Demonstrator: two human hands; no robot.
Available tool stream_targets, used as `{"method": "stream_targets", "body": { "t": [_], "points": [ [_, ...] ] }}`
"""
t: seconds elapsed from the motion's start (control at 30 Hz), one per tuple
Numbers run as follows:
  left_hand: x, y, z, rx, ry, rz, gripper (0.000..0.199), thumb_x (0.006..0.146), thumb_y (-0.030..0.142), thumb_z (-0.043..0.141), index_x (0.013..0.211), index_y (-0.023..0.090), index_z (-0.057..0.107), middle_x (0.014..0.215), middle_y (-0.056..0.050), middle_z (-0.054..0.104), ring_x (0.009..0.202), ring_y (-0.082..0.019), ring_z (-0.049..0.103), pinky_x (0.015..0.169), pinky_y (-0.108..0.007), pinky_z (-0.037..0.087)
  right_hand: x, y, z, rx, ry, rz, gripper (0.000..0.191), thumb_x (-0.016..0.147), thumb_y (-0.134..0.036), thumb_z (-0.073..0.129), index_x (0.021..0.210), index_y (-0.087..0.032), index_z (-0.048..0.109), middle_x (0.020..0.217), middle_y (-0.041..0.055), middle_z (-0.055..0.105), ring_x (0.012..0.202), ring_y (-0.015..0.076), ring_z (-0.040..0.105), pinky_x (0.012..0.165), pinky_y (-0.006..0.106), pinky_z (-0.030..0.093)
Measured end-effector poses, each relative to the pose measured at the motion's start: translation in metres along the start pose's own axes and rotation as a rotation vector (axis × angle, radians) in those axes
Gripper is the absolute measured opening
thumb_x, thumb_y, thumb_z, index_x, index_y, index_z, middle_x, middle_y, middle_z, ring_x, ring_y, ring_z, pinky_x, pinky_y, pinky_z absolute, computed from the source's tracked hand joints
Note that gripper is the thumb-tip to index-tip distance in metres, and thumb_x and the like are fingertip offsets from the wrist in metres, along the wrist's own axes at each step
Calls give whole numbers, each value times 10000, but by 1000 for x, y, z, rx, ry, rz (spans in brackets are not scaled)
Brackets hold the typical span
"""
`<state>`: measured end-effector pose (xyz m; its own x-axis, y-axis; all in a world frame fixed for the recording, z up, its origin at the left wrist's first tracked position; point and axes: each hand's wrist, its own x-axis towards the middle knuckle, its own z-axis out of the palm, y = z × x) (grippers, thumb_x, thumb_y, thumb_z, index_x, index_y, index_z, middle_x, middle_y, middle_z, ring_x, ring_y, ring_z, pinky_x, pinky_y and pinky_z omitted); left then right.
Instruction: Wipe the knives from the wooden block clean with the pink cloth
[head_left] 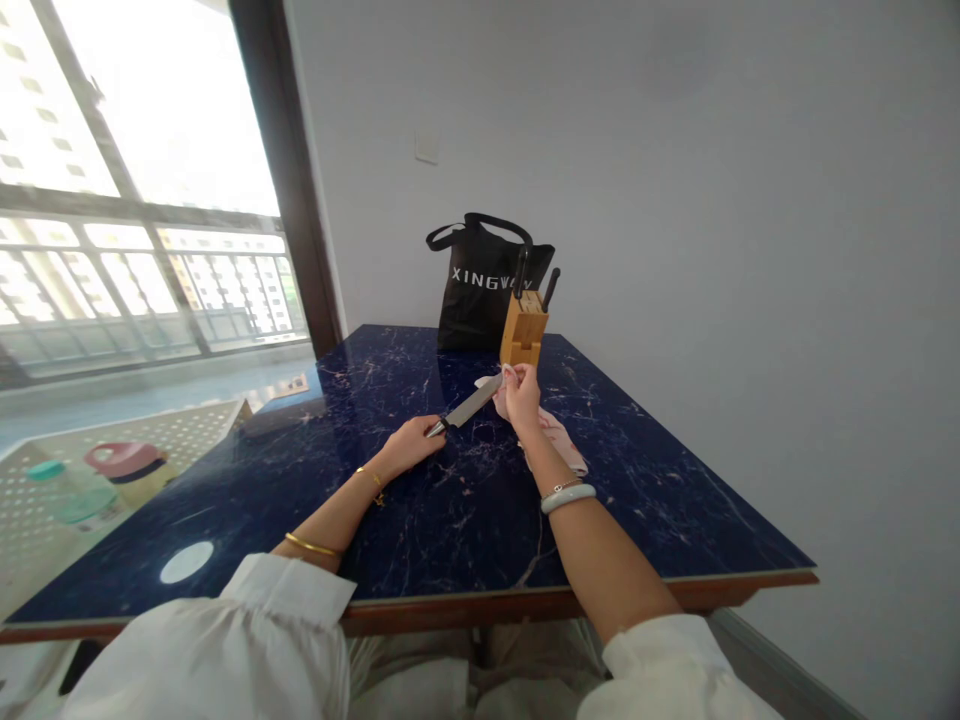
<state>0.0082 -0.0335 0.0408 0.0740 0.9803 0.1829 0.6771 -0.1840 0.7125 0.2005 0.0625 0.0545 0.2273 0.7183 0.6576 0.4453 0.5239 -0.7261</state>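
Observation:
Wrapped round the handle of a kitchen knife (pixel 474 403) is my left hand (pixel 415 443), low over the middle of the table. The blade points up and to the right, toward my right hand (pixel 522 398). That hand pinches a pale pink cloth (pixel 561 440) at the blade's tip end, and the rest of the cloth hangs down beside and behind my right wrist. Just beyond my right hand stands a wooden knife block (pixel 524 330) with black-handled tools in its top.
Behind the block, a black tote bag (pixel 474 300) stands near the wall. The dark blue marbled table (pixel 450 540) has a white round spot (pixel 187 562) at front left. A perforated white basket (pixel 217 425) holding bottles is at the left, near the window.

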Motion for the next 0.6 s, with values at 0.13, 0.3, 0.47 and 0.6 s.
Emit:
{"method": "stream_targets", "body": {
  "t": [0.13,0.3,0.47,0.6],
  "points": [
    [1,-3,0,-85,-22,-6,82,627,257,493,624,176,500,468,69,426,410,-73,387,398,-175,285,0,-2,0,-38,-16,-97,105,786,-253,420,850,-173,446,839,62,537,778,169,502,736,282,380],
    [4,-6,2,-204,-17,14,94,663,265,451,623,180,444,443,81,359,342,-55,315,335,-164,238,-22,-21,13,-61,-231,-264,70,790,-246,433,775,-183,459,761,37,526,739,162,490,712,276,380],
    [7,-11,1,-309,7,15,84,692,246,391,627,193,391,419,90,326,297,-53,281,295,-167,216,-48,-43,32,-39,-458,-401,45,799,-216,434,787,-194,471,772,23,535,764,154,490,719,265,380],
    [8,-13,1,-342,14,16,110,702,251,389,609,198,366,398,95,311,279,-50,262,288,-172,206,-50,-47,34,-42,-412,-389,39,795,-199,440,786,-191,477,791,30,526,792,157,485,740,268,379]
  ]
}}
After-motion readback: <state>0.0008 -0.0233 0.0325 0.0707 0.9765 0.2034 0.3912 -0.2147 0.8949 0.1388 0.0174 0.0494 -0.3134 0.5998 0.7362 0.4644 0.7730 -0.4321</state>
